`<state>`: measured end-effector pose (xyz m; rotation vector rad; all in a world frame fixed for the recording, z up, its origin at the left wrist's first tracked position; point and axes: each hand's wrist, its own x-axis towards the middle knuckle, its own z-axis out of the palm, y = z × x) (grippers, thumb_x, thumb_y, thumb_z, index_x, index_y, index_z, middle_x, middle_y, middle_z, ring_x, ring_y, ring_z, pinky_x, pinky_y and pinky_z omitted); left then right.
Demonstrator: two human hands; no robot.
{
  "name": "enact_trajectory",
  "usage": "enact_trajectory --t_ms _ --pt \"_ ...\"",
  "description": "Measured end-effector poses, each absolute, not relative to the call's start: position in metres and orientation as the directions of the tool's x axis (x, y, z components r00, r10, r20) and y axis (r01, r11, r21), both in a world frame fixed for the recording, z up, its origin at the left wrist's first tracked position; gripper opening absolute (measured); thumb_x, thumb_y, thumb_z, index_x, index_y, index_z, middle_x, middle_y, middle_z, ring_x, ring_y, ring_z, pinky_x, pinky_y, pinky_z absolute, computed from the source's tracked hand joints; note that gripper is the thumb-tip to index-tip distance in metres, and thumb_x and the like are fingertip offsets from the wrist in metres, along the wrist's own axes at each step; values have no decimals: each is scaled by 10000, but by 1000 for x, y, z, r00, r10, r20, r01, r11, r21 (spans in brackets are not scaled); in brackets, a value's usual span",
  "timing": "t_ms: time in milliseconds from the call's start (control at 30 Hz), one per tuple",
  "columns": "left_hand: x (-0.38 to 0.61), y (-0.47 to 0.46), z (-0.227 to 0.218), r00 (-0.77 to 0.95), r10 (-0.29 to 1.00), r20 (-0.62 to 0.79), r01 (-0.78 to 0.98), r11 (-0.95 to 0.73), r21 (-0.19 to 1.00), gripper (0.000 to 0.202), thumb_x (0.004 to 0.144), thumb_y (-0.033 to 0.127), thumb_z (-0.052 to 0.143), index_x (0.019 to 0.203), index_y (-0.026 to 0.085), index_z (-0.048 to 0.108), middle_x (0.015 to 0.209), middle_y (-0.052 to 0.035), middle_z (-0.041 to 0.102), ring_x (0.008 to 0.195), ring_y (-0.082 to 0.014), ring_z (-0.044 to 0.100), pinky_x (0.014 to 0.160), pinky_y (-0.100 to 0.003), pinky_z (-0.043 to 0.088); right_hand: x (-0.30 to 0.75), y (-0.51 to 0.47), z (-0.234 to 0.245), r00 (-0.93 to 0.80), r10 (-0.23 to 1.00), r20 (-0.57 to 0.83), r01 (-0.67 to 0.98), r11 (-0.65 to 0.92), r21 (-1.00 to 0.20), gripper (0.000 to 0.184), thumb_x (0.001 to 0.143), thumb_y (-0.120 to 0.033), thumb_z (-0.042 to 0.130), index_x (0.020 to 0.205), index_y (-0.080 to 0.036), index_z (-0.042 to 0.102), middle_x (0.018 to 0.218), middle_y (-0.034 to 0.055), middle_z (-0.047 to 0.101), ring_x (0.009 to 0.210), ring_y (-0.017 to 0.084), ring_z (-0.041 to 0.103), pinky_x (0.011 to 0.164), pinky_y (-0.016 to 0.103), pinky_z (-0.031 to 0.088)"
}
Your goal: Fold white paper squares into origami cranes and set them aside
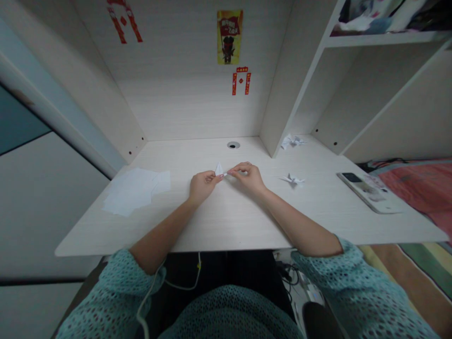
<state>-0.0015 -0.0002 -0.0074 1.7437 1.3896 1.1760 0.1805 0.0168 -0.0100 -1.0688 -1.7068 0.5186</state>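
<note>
My left hand (pixel 203 186) and my right hand (pixel 247 178) meet above the middle of the pale wood-grain desk (pixel 233 226). Between their fingertips is a small piece of folded white paper (pixel 219 169), with one point standing upward; the fingers hide part of it. To the right of my right hand, a folded paper crane (pixel 293 179) rests on the desk. Farther back, near the shelf upright, lies another folded white paper figure (pixel 291 141). A loose pile of white paper sheets (pixel 132 190) lies left of my left hand, out of reach of my fingers.
A flat phone-like device (pixel 367 190) lies at the desk's right side, beyond which is a red blanket (pixel 416 188). Walls rise behind and left, with a shelf unit (pixel 353 94) at right. A cable grommet (pixel 233 145) sits near the back edge. A white cord hangs below the front edge.
</note>
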Motion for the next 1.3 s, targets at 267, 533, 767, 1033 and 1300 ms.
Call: enact_trajectory --t_ms 267,533,767,1033,1300 --pt "1 0 -11 79 970 230 394 -242 887 294 654 478 651 609 187 644 621 -13 661 663 -164 611 553 -227 412 176 16 -16 -60 872 486 518 443 -731 154 757 -307 603 675 -215 695 715 45 685 788 206 571 745 341 411" --pt "0 7 -7 107 994 38 192 -58 980 356 676 502 642 735 153 671 825 -104 707 746 -184 640 546 -232 397 178 24 -19 -14 953 304 68 304 -950 296 710 -471 627 734 -189 717 811 60 718 812 213 643 770 327 458" --pt "1 6 -10 116 991 60 222 -85 971 343 677 503 647 714 163 673 789 -90 707 733 -183 639 569 -248 410 175 23 -22 -7 931 365 183 360 -915 291 676 -479 658 689 -192 707 714 42 689 692 180 603 643 289 432" --pt "6 1 -7 168 986 18 208 -53 977 343 677 492 652 777 165 681 841 -99 708 766 -188 637 580 -246 414 173 16 -22 29 821 571 458 497 -737 215 796 -365 570 693 -214 682 683 27 641 722 176 550 700 315 406" --pt "3 4 -7 169 986 3 205 -38 978 355 678 509 640 765 166 675 861 -105 705 767 -185 638 572 -247 411 174 18 -18 60 871 487 301 449 -841 318 793 -464 545 682 -204 690 708 39 664 752 184 581 758 330 413"
